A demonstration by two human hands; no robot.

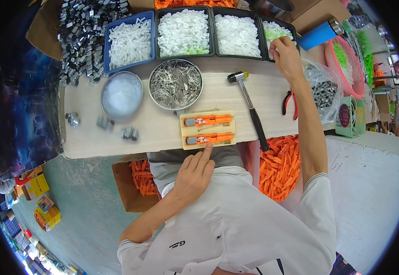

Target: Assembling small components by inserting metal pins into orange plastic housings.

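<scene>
L hand (194,176): index finger out, tip touching lower orange part (208,138) on jig (207,129) at desk (162,133) front edge; grip holds nothing. R hand (285,54) in back-right tray (279,32); grip hidden, can't tell.

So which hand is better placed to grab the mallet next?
Probably the left hand: it rests at the jig, near the mallet handle, while the right hand is stretched into the far tray.

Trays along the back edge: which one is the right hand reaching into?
The rightmost black tray, holding white and pale green pieces. The right hand rests on its near rim; the blue tray and other black ones go untouched.
</scene>
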